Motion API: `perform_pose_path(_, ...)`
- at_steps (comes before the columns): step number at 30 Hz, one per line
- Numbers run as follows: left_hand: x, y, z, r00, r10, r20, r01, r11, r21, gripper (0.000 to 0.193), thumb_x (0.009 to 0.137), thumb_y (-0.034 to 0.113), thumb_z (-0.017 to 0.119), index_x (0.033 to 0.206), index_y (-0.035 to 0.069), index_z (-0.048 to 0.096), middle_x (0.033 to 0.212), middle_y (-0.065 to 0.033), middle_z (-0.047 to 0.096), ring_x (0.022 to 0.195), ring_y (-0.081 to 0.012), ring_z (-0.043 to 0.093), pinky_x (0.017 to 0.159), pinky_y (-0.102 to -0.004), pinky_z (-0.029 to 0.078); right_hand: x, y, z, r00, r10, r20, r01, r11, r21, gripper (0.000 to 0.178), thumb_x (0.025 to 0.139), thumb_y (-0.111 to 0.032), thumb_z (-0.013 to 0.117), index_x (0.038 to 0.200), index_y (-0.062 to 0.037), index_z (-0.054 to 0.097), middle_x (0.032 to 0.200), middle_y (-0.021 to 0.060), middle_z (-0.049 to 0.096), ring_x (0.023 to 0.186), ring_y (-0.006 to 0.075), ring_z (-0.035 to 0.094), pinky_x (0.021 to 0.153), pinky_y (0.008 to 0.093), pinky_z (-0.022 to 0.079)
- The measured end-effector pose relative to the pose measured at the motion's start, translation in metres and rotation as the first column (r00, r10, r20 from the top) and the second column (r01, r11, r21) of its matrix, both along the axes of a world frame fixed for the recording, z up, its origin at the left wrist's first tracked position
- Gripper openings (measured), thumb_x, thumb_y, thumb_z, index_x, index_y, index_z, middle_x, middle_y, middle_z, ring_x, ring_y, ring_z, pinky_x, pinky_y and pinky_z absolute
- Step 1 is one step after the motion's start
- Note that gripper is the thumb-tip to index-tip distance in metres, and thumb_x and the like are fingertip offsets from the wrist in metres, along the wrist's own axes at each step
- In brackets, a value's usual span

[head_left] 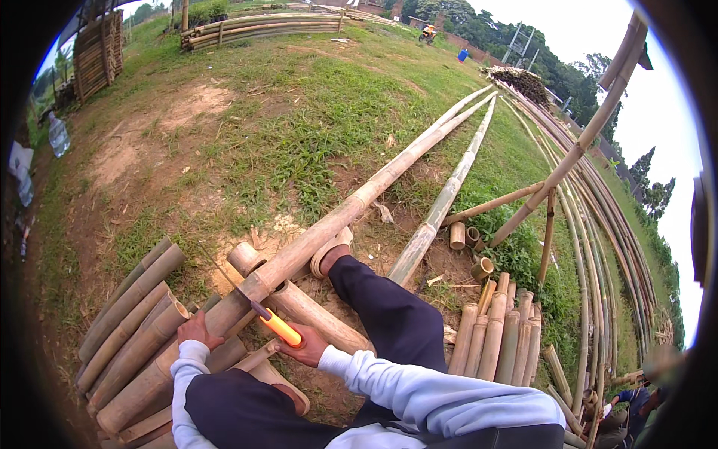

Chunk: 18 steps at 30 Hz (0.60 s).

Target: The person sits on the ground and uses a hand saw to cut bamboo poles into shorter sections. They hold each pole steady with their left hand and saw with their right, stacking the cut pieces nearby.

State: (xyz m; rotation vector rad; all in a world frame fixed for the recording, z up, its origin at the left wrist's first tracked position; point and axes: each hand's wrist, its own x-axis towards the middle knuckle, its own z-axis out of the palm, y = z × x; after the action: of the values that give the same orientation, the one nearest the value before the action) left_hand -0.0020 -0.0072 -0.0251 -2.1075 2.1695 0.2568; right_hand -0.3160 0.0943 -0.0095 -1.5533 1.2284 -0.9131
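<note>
A long bamboo pole runs from near my left side far out across the grass. My left hand grips its near part, fingers over the side. In my right hand is the orange-yellow handle of a handsaw, fingers closed round it. The thin saw blade lies across the pole, its tip pointing away to the left. Whether the blade sits in a cut cannot be made out. A thick bamboo length lies crosswise under the pole, between my legs. My sandalled foot is beside the pole.
Cut bamboo lengths are piled at near left, and more pieces lie at right. A second pole stretches across the ground. A slanted bamboo post and long poles stand further right. Another person is at lower right.
</note>
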Motion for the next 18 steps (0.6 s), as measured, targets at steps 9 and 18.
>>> perform_pose_path(9,-0.005,0.01,0.027,1.0,0.018,0.022,-0.019,0.997,0.08,0.085,0.062,0.051,0.088,0.129,0.008,0.058,0.115,-0.0185,0.074,0.108,-0.0345,0.072,0.098,-0.0475,0.054,0.013,0.025,0.005,0.994,-0.068,0.085,0.066,0.997,0.028,0.038,0.097,-0.039,0.074,0.104,-0.0022,0.069,0.086,0.0165,0.07,0.079,0.0279,0.067,0.077,0.0431,0.052)
perform_pose_path(18,0.016,0.012,0.007,0.999,0.024,0.041,-0.024,1.0,0.005,0.077,0.061,0.055,0.088,0.117,0.011,0.059,0.108,-0.0159,0.075,0.103,-0.0342,0.074,0.092,-0.0468,0.058,-0.057,0.155,0.067,0.988,-0.087,-0.127,0.098,0.992,0.083,0.032,0.098,-0.03,0.078,0.113,-0.0021,0.073,0.083,0.0078,0.072,0.077,0.0144,0.068,0.078,0.0324,0.055)
